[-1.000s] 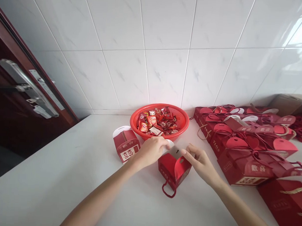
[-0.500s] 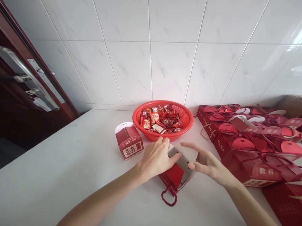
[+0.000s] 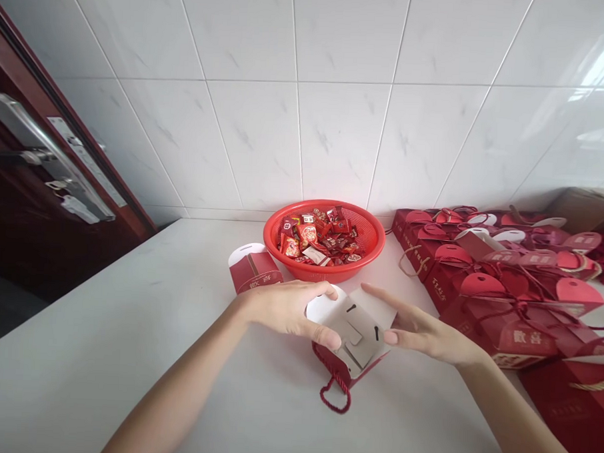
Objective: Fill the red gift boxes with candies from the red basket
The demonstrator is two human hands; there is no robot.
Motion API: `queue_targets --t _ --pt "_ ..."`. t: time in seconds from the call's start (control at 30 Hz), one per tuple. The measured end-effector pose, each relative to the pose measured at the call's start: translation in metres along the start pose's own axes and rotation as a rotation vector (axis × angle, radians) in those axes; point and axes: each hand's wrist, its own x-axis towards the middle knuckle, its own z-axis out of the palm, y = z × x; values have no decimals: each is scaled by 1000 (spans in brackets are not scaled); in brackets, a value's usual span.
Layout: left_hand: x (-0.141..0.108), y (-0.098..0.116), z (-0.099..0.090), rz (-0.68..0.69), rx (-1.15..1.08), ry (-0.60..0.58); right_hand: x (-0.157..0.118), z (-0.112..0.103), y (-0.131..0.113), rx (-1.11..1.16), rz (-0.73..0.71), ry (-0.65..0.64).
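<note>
A red gift box (image 3: 359,346) with a pale inside stands with its top flaps spread, tilted on the white table. Its folded bottom and small dark slots show inside, and a red cord loop (image 3: 335,400) hangs at its near corner. On its left side, my left hand (image 3: 291,311) holds the wall and flap, with the thumb over the inner edge and the other fingers partly hidden outside. Across from it, my right hand (image 3: 422,333) grips the right wall, with the thumb at the rim and fingers behind the far flap.
Behind the box is a red plastic basket (image 3: 324,273) of wrapped candies (image 3: 326,237). Another red box (image 3: 253,268) stands left of it, partly hidden by my left hand. Rows of red boxes (image 3: 508,329) fill the right side. A tiled wall (image 3: 336,134) bounds the back.
My left hand has moved left, out of the box's inside. The red piece that stood over the opening no longer shows, and the inside bottom is now visible. My right hand stays at the right wall.
</note>
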Motion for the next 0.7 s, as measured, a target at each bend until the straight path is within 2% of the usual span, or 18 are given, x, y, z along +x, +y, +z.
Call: queue_targets --t 0.1,0.2,0.3,0.43,0.53,0.7 --pt "-2 2 3 -57 -27 -78 0 0 -2 -53 45 17" --pt "-3 4 6 -70 -190 -160 -1 1 -3 -51 63 14" --pt "-1 2 7 -24 -285 -134 -1 1 -2 5 87 0" --pt "3 -5 9 32 -154 -56 -2 0 3 157 97 -16" --pt "4 -9 9 60 -32 -43 -3 0 6 285 89 -77" --pt "4 -5 8 -13 95 -185 0 2 19 433 83 -125"
